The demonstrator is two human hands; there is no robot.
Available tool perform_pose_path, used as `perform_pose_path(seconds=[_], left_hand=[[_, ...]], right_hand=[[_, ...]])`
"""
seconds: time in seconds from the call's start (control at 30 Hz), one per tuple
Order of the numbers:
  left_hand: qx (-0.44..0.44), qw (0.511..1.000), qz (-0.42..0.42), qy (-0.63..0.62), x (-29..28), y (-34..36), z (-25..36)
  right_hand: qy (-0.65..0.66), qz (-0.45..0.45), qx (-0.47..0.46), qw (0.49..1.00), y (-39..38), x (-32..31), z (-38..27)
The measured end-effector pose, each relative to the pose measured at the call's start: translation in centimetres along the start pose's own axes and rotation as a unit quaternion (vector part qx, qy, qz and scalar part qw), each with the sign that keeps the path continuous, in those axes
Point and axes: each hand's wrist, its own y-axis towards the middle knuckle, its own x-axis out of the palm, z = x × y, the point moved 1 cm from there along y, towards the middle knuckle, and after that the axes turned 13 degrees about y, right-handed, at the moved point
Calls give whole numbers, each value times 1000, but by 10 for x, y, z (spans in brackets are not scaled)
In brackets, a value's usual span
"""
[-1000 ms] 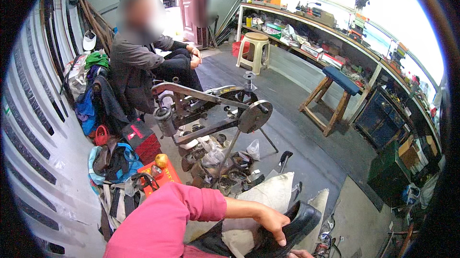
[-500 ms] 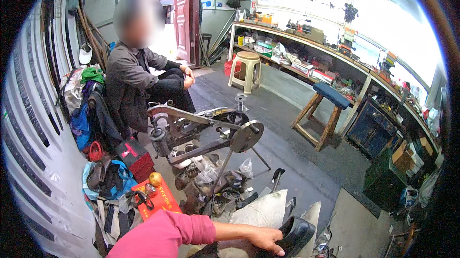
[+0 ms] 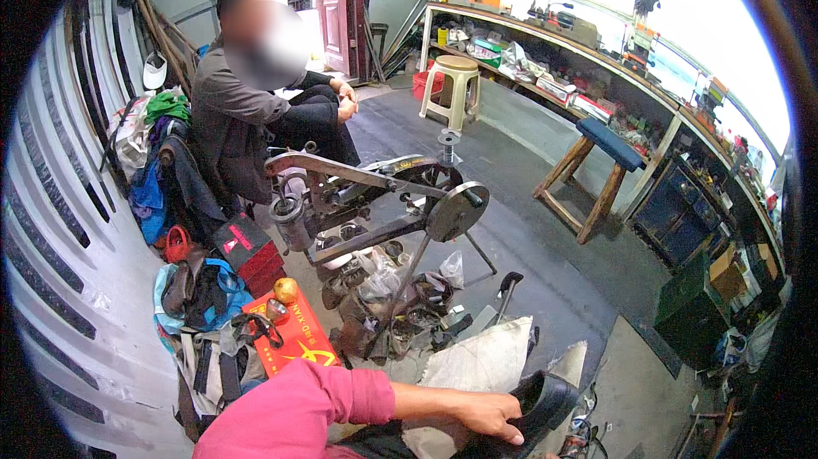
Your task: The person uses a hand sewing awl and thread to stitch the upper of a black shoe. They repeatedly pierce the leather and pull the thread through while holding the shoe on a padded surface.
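Note:
My left hand, at the end of a pink sleeve, grips a black shoe by the rim of its opening, with the fingers curled over it and the thumb on the near side. The shoe lies over my lap on a pale, worn cloth. My right hand does not show in this view. Just beyond the cloth lies a tool with a black handle.
A hand-cranked sewing machine stands ahead, with scraps and plastic bags beneath it. To its left a person sits with hands clasped. A red box, stools and a long workbench are around.
The view has shifted, so the room's things sit somewhat differently in the picture. My left hand keeps its hold on the shoe. The seated person's head has turned slightly.

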Motion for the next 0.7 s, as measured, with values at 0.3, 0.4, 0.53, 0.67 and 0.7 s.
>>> perform_pose_path(seconds=[0.3,0.4,0.53,0.67,0.7], left_hand=[[-165,947,8,-276,2,-26,20],[-123,958,77,-247,-7,-26,35],[-55,991,110,-58,-2,-11,28],[-63,984,137,-96,-5,-3,7],[-85,981,173,-20,-8,-1,6]], right_hand=[[82,57,-68,993,-30,-4,60],[265,40,25,963,-39,-1,65],[450,-28,2,893,-28,28,42],[385,20,-46,922,-2,57,12],[378,33,-3,925,2,57,7]])
